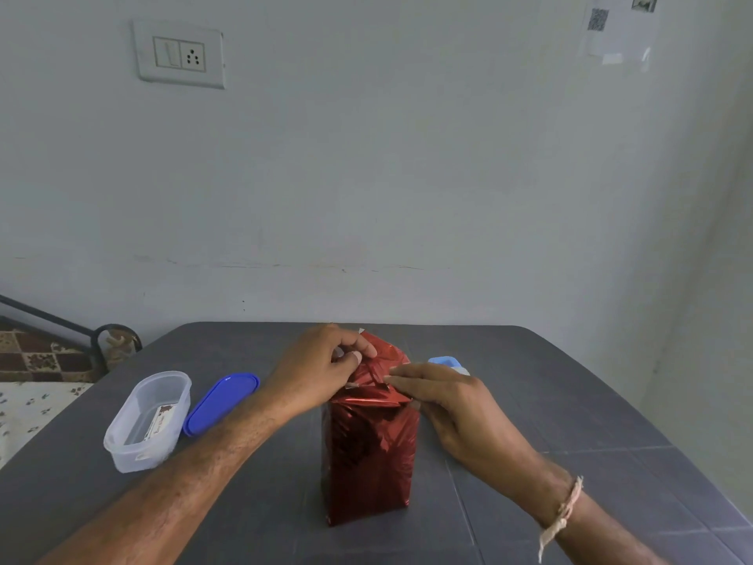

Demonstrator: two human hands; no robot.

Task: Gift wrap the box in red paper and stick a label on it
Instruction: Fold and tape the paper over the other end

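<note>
Grey table [529, 401]; box [368, 454], tub [148, 422], lid [222, 402]

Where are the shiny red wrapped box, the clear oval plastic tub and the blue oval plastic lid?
shiny red wrapped box [368, 454], head view, front face.
clear oval plastic tub [136, 458], head view, near outer wall.
blue oval plastic lid [222, 402], head view, middle of its top.

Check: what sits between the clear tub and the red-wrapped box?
Head view: the blue lid lies flat on the table between clear tub and red-wrapped box; the left forearm also crosses that stretch.
</note>
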